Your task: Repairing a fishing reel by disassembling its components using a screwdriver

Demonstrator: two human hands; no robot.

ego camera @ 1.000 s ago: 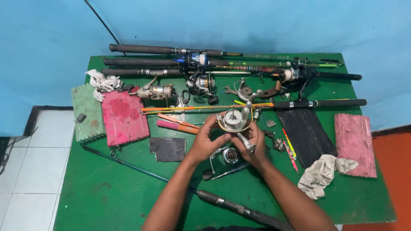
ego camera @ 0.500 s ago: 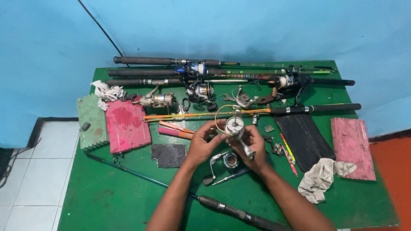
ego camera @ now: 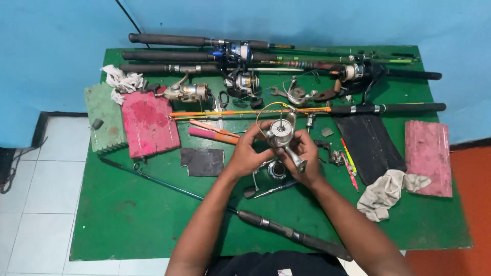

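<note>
Near the middle of the frame, above the green table [ego camera: 128, 214], both hands hold a silver fishing reel [ego camera: 281, 135]. The left hand [ego camera: 248, 153] has its grip closed around the reel's left side; the right hand [ego camera: 304, 156] has its grip closed on the reel's stem. Fishing rods [ego camera: 204, 53] lie along the table's upper edge, and a pink block [ego camera: 149, 124] lies left of the hands.

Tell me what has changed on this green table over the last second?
Little: both hands, left hand and right hand, still hold the silver reel above the table; it seems raised and turned slightly. The rods, pink pads and rag stayed put.
</note>
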